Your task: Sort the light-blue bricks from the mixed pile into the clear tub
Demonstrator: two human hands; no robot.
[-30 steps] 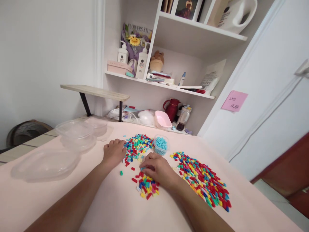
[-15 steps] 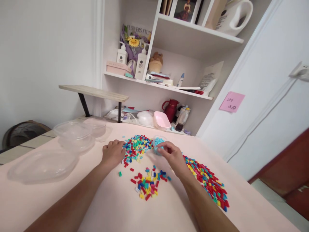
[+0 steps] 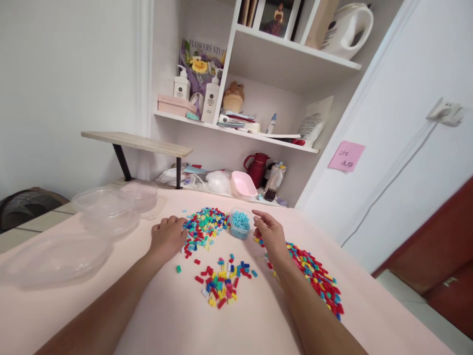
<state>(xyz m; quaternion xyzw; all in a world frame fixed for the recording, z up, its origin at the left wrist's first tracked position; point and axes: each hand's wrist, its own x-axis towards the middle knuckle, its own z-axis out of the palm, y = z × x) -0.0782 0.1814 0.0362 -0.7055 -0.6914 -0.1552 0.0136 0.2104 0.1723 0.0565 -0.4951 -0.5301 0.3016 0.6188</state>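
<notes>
My left hand (image 3: 168, 237) rests on the table at the left edge of a pile of small mixed-colour building bricks (image 3: 207, 222), its fingertips against the pile and partly hidden. Just right of a small clear tub (image 3: 240, 234) filled with light blue bricks (image 3: 240, 220), my right hand (image 3: 270, 234) hovers with fingers apart and nothing visible in them. Nearer to me lies a smaller scatter of bricks (image 3: 221, 283). A long spread of bricks (image 3: 314, 271), many of them red, extends beside my right forearm, which hides part of it.
Clear plastic containers (image 3: 107, 209) and a large clear lid (image 3: 59, 259) lie on the pink table (image 3: 166, 315) at the left. Behind stand a pink basin (image 3: 244, 184), a red jug (image 3: 256, 170) and a bottle (image 3: 274, 185). A small raised wooden shelf (image 3: 136, 142) stands at the back left.
My right hand has moved from over the tub to its right side, and its fingers have parted. My left hand stays by the pile. The view has shifted slightly.
</notes>
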